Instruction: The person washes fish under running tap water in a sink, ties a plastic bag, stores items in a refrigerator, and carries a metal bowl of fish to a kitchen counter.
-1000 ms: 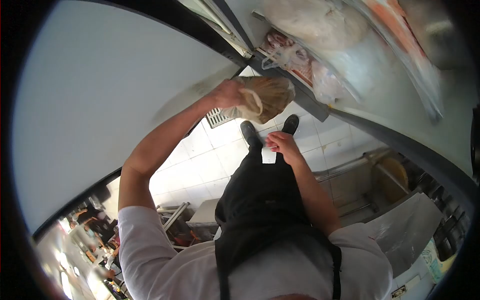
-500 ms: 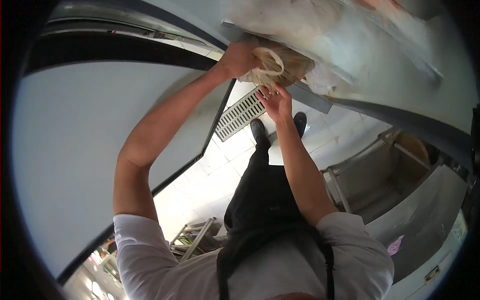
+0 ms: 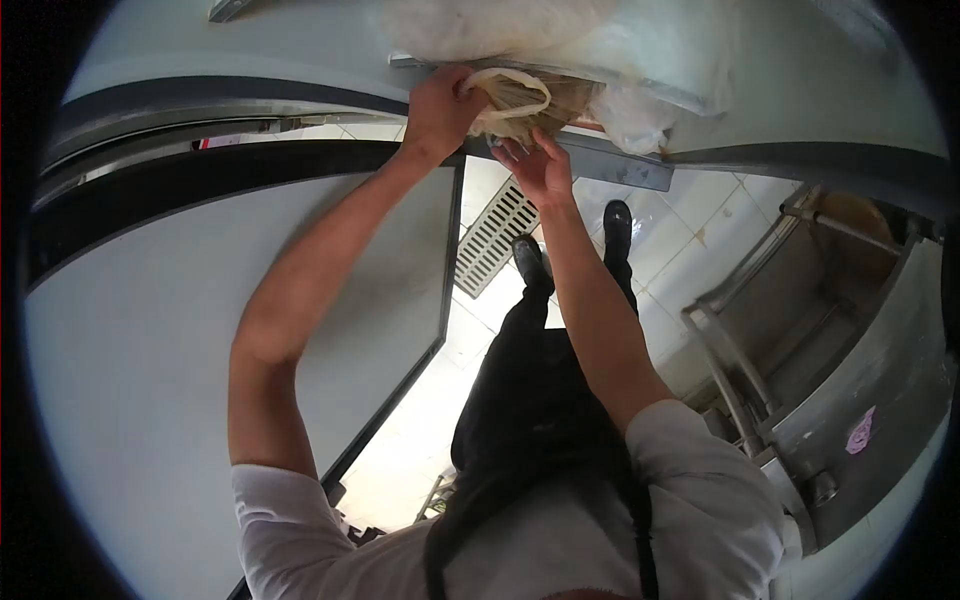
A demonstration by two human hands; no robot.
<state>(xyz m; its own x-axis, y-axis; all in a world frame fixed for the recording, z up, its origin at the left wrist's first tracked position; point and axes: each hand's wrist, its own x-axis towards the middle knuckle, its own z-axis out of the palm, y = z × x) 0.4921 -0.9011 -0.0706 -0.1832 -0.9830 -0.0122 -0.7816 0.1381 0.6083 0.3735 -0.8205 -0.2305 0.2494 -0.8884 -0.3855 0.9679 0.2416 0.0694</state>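
A translucent, beige-tinted plastic bag (image 3: 560, 98) sits at the edge of a cabinet opening, its looped handle standing up; its contents cannot be made out. My left hand (image 3: 440, 110) is closed on the bag at the handle's left side. Just below the bag's front edge is my right hand (image 3: 538, 170), palm up with fingers spread and curved. Its fingertips reach the bag's lower edge, though I cannot tell how firmly they touch. Beside the bag on the right lies a whitish plastic bag (image 3: 636, 118).
A large cabinet door (image 3: 200, 300) hangs open on my left. Above the bag, a shelf edge (image 3: 640, 85) carries more cloudy plastic bags (image 3: 500, 28). A floor drain grate (image 3: 497, 235) lies near my shoes. To the right stands a metal counter or sink unit (image 3: 850, 400) with tube legs.
My view has turned, so the cabinet opening appears more level. Both hands remain at the bag; the left still grips it and the right stays under its front edge.
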